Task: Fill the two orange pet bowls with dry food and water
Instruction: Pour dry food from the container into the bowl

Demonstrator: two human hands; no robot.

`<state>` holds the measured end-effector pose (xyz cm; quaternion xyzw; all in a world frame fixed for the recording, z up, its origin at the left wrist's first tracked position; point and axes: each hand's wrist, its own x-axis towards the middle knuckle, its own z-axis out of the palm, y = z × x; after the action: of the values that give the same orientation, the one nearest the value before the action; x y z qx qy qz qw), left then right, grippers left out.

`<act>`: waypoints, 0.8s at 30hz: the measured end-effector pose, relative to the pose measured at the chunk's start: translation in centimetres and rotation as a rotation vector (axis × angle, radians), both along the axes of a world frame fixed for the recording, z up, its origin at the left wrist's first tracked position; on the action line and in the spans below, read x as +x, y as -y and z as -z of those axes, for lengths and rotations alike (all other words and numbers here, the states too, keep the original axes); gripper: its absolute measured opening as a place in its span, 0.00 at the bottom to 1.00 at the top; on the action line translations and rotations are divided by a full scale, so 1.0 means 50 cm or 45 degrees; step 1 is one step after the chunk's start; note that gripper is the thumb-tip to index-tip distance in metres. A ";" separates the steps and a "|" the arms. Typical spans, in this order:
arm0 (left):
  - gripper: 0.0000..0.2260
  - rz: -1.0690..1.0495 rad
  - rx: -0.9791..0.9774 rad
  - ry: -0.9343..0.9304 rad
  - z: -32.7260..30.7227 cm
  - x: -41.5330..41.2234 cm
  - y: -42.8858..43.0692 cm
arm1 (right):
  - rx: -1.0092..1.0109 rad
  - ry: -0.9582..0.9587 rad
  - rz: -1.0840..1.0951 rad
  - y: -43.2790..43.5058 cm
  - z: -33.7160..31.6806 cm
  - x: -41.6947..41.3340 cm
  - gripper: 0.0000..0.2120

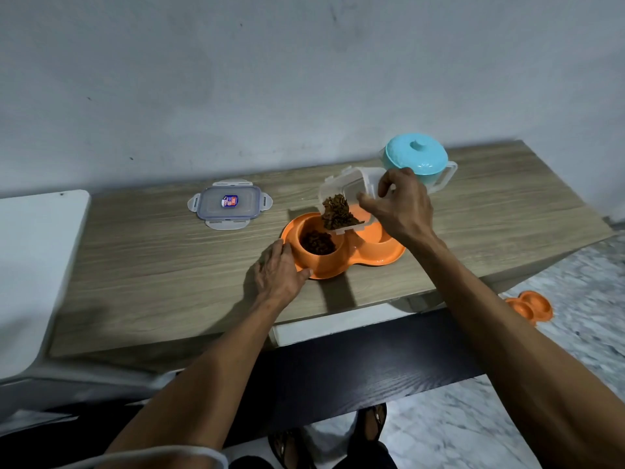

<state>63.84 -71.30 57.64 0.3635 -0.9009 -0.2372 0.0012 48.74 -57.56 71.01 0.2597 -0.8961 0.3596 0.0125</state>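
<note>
An orange double pet bowl (341, 262) sits on the wooden table. Its left cup holds brown dry food (318, 242); its right cup (378, 235) is partly hidden by my arm. My right hand (402, 204) grips a clear plastic container (351, 194), tilted mouth-down over the left cup, with kibble piled at its lip. My left hand (279, 270) lies flat on the table, fingers and thumb against the bowl's left rim.
The container's clear lid (230, 204) lies on the table to the left. A clear jug with a turquoise lid (417, 157) stands behind my right hand. A second orange double bowl (529, 308) lies on the marble floor at right. A white surface (33, 265) adjoins the table's left end.
</note>
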 end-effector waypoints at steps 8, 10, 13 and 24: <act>0.36 0.004 0.012 0.009 0.003 -0.001 0.003 | -0.473 0.626 0.216 -0.038 0.038 -0.053 0.14; 0.36 0.006 0.009 0.007 0.003 -0.001 0.003 | -0.536 0.787 0.231 -0.044 0.047 -0.060 0.13; 0.36 0.008 0.002 0.006 0.004 -0.002 0.004 | -0.591 0.997 0.216 -0.047 0.068 -0.065 0.13; 0.39 0.005 0.004 0.059 -0.002 -0.002 0.002 | -0.673 1.294 0.095 0.010 0.109 -0.074 0.09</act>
<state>63.76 -71.41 57.74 0.3670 -0.9011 -0.2300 -0.0207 45.05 -58.05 65.54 0.0102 -0.6777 0.6506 -0.3426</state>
